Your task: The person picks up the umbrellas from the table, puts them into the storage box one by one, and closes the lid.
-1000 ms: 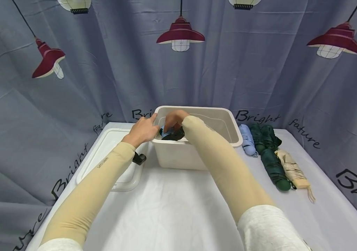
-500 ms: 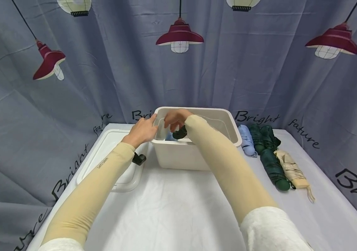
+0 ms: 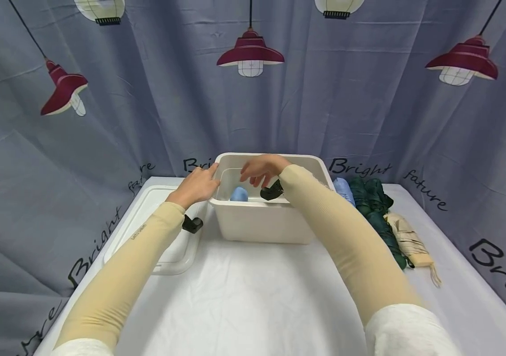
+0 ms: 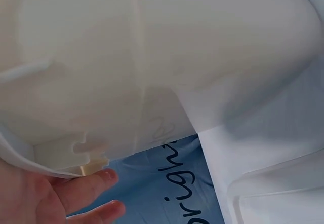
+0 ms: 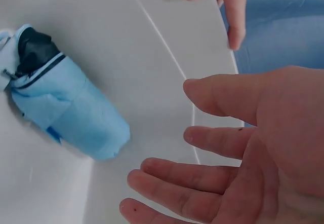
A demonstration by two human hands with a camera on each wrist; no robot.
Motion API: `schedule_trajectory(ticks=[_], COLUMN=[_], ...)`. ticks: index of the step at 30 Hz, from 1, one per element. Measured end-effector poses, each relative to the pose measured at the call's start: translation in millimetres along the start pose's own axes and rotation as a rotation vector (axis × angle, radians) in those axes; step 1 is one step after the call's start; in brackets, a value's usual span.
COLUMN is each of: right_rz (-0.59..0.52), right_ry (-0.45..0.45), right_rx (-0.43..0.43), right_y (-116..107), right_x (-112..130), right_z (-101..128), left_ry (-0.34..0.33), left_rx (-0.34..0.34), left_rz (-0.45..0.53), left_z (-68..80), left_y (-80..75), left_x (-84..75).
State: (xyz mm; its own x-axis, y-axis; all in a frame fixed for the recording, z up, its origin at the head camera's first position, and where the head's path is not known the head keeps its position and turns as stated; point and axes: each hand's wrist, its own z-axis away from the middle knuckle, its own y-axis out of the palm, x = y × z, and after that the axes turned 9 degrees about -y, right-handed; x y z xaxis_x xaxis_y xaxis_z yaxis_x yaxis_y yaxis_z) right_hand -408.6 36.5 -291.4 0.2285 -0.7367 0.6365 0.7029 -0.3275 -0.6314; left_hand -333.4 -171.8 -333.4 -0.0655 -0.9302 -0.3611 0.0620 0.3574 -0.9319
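Staged recording set – printed lamp backdrop [image 3: 253,99], cloth-covered table [image 3: 253,296]

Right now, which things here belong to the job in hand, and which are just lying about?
In hand: white bin, light blue umbrella inside it, left hand on its rim, right hand open above it.
Lying about: folded umbrellas beside the bin, lid.

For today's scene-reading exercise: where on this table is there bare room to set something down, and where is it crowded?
Free: the white tablecloth in front of the bin, between the two sleeves. Crowded: right of the bin, folded umbrellas lie side by side; left, the lid fills the space. Inside the bin lies a blue umbrella under the open right hand.
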Motion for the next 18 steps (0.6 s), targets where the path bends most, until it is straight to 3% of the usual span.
schedule_trajectory(ticks=[18], right_rz=[0.051], right_ry=[-0.07], right_rx=[-0.069], right_y=[-5.2], right_x=[-20.1], right_z=[54.1], left_ry=[0.06], left_rx=[0.016], left_rz=[-0.053], left_z=[0.2], left_y=[-9.5], left_x=[1.2])
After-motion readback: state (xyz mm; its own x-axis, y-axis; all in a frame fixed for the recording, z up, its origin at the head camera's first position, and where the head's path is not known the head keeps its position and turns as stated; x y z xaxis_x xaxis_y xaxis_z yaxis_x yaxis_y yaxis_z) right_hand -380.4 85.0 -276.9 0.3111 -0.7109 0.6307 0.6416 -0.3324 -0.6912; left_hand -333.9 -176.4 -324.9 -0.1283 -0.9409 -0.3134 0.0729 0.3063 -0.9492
